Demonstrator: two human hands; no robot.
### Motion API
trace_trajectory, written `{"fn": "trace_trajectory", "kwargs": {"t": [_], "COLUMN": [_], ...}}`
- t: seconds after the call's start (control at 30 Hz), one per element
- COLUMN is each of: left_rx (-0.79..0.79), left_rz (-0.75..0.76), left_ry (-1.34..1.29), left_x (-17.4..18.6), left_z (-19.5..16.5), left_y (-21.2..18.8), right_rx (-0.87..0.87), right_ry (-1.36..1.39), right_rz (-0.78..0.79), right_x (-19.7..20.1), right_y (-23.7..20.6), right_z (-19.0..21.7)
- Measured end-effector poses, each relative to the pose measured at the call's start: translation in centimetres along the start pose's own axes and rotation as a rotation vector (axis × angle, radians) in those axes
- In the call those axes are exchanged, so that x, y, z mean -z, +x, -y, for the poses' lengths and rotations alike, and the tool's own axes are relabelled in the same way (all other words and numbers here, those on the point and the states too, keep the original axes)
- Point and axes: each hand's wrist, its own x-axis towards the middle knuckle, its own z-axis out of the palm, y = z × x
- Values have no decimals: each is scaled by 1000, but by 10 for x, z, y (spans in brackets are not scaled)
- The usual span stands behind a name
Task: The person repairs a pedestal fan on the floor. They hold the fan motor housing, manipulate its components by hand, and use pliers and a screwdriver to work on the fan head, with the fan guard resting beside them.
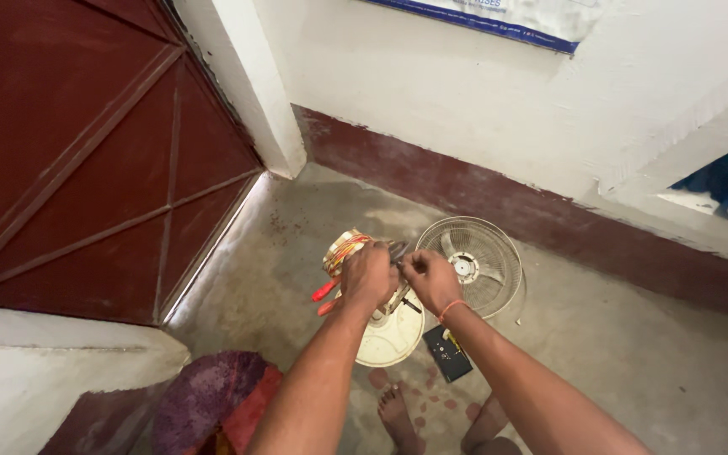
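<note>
Fan motor [349, 250] gripped by left hand [369, 275]; right hand [430, 279] apparently pinching beside it.

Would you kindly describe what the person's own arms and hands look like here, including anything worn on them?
Both forearms are bare, with no sleeves in view and no gloves. The right hand has a thin orange-red thread band tied round its wrist. The left hand and its wrist show no band, watch or ring that I can make out.

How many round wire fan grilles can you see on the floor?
1. The round white wire fan grille lies flat on the concrete floor, just right of the hands; another may be hidden beneath them.
</note>
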Motion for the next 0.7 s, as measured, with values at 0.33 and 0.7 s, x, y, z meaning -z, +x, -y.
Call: {"fn": "trace_trajectory", "kwargs": {"t": [0.33,0.7], "left_rx": [-21,-19], "left_rz": [-12,-28], "left_ry": [-24,-36], "left_x": [1,-3], "left_z": [3,4], "left_y": [-2,-3], "right_rx": [21,74], "right_ry": [-236,-199], "right_rz": [47,24], "right_x": [12,7], "right_y": [-5,-9], "right_z": [26,22]}}
